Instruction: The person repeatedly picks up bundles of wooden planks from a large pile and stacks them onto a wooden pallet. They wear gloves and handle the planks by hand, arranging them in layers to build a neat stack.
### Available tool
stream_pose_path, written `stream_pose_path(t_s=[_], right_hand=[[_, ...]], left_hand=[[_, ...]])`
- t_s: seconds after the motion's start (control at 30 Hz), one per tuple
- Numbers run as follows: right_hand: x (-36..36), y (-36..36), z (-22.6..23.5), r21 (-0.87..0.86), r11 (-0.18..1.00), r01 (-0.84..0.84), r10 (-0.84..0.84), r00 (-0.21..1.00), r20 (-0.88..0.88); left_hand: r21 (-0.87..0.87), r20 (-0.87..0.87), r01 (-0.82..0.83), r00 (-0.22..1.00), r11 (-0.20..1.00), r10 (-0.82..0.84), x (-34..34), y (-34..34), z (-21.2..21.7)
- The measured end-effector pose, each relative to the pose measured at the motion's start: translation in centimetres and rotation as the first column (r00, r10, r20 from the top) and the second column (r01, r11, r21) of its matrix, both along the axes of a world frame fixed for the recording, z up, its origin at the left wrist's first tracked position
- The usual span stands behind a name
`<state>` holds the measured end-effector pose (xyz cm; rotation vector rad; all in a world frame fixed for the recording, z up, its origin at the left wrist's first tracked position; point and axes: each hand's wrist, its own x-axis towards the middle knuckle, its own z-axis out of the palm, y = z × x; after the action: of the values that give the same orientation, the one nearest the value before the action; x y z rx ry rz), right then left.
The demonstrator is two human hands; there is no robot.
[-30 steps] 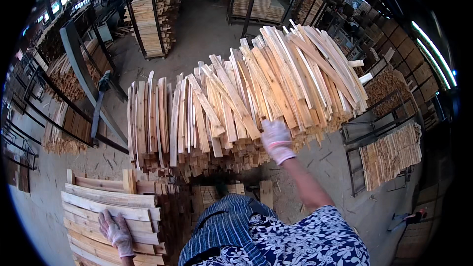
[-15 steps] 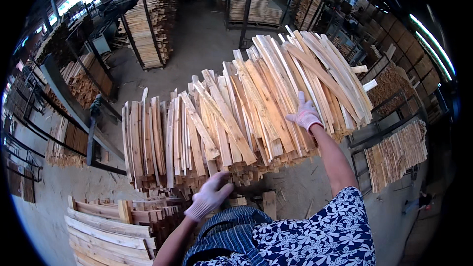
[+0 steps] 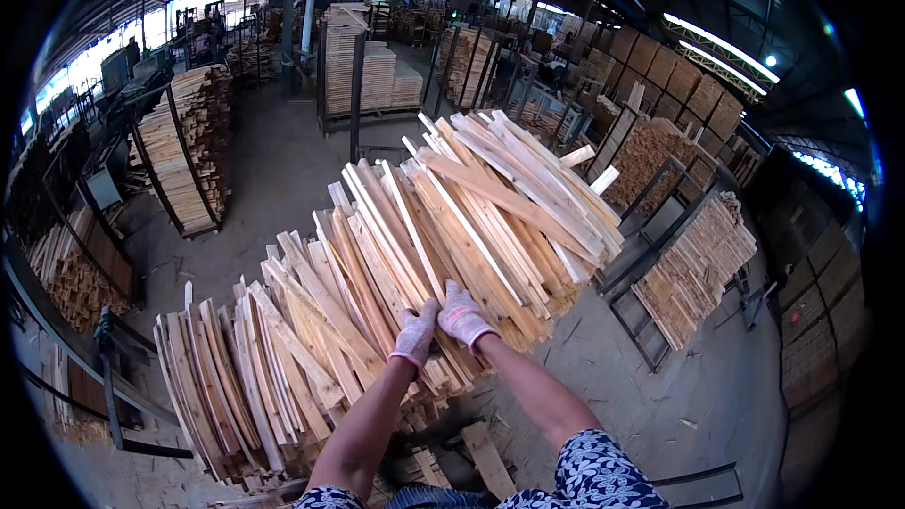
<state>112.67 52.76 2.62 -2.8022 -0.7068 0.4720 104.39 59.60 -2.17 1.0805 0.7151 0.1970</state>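
My left hand, in a whitish-pink knitted glove [image 3: 415, 332], and my right hand, gloved the same way [image 3: 465, 316], are side by side a little toward six o'clock from the middle of my view. Both lie on the near ends of a broad heap of long, narrow, pale tan wooden planks [image 3: 377, 259], which fans from about eight o'clock round to one o'clock. My fingers curl down out of sight between the planks, so I cannot tell whether either hand is clenched on one or only pressing. A flat, reddish-tan wooden plank [image 3: 509, 203] lies slantwise over the others, toward one o'clock from my hands.

Between nine and ten o'clock, an upright rack of dark metal posts [image 3: 191, 155] holds a tall stack of pale, uneven wooden boards [image 3: 212, 123]. At eleven o'clock, another dark metal rack [image 3: 357, 94] contains neatly layered, pale flat boards [image 3: 379, 75]. Just past three o'clock, a low black metal frame [image 3: 652, 368] carries a slanting bed of thin, rough-ended wooden strips [image 3: 698, 269]. Around two o'clock sits a dense pile of brown wooden pieces [image 3: 650, 160], their ends facing me. Near six o'clock, a short brown wooden board [image 3: 487, 460] lies below the heap.
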Motion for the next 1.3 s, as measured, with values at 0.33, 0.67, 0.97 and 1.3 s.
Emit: stream_pose_path(t_s=[0.33, 0.67, 0.97, 1.3], right_hand=[[-4.9, 3.1, -2.8, 0.013, 0.999, -0.043, 0.036, 0.937, 0.348], [-11.3, -0.5, -1.3, 0.029, 0.999, -0.042, 0.046, 0.983, -0.176], [-12.7, -3.8, -7.7, 0.371, 0.918, 0.140, 0.138, 0.765, -0.629], [-18.1, -6.9, -0.8, 0.516, 0.830, 0.212, 0.360, 0.504, -0.785]], left_hand=[[-0.387, 0.187, 0.034, 0.982, 0.921, 0.042, -0.1, 3.4, -5.7], [-0.364, -0.052, -0.135, 0.991, 0.922, 0.124, -9.9, 1.2, -3.4], [-0.520, 0.047, 0.038, 0.999, 0.853, -0.016, -14.5, 0.6, -9.6], [-0.011, -0.124, 0.075, 0.989, 0.997, -0.075, -22.8, -0.4, -0.8]])
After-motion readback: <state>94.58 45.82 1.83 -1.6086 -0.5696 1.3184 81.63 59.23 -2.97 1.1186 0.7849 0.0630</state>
